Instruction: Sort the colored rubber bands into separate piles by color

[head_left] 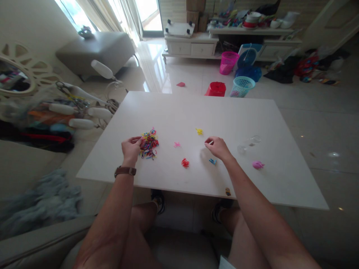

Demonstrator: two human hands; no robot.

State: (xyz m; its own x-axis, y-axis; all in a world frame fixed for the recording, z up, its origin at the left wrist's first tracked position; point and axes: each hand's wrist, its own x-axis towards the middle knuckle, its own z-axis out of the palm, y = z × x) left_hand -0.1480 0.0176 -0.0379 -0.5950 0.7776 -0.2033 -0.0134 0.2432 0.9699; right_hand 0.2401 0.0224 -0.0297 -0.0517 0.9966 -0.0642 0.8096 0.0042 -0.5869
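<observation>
A mixed heap of small colourful rubber bands lies on the left half of the white table. At its left edge is my left hand, thumb and fingers pinched together; whatever is between them is too small to make out. My right hand hovers above the table with its fingertips closed, and I cannot see what they hold, if anything. Around it lie small single-colour groups: yellow bands, pink bands, red bands and blue bands.
To the right lie a clear plastic bottle and a pink-purple object. A small yellow-brown figure sits by the near edge. Beyond the table stand a red stool-like item and a light-blue basket. A lamp is left.
</observation>
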